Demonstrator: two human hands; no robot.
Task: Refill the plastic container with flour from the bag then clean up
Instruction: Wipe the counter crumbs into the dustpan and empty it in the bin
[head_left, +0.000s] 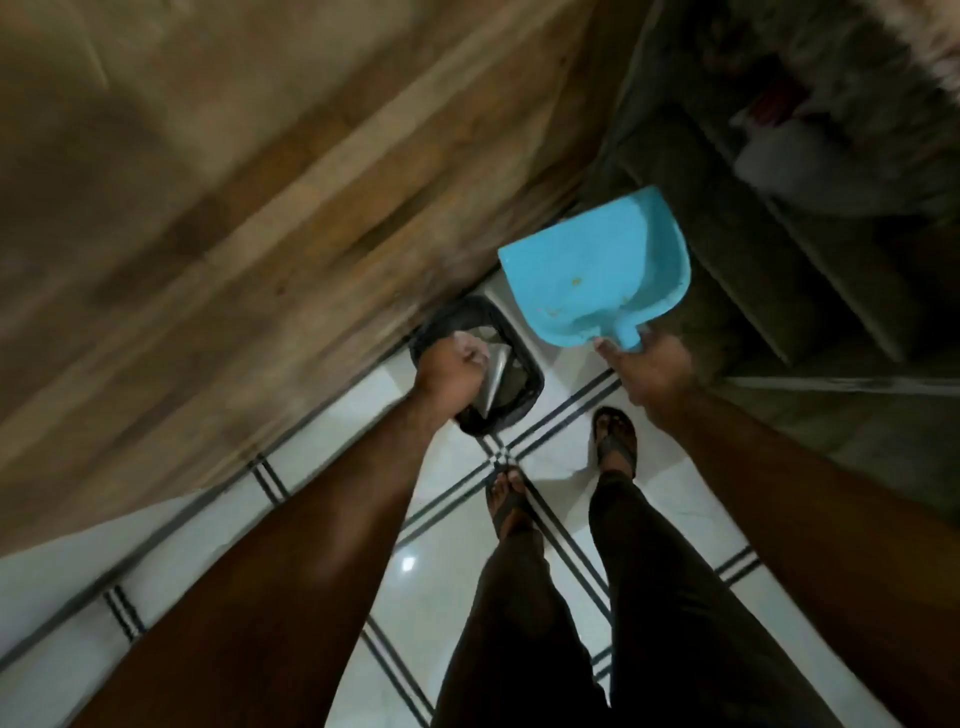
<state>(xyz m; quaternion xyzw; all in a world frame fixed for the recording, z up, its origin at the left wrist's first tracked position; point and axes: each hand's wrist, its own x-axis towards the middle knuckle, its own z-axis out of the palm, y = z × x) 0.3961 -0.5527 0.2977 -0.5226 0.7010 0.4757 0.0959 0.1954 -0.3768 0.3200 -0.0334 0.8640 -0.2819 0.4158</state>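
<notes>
My right hand (652, 371) grips the short handle of a light blue plastic dustpan (597, 265), held up over the floor with its pan facing me; a few small crumbs lie in it. My left hand (449, 376) is closed in a fist over a dark waste bin (524, 387) on the floor, and seems to hold the bin's shiny grey lid or flap, though blur hides the grip. The dustpan sits just right of the bin. Neither the flour bag nor the plastic container is in view.
A wooden cabinet front (270, 208) fills the left and upper view, with the bin against its base. White floor tiles (467, 582) with dark double lines lie under my sandalled feet. Dark shelves (810, 249) with blurred white items stand at right.
</notes>
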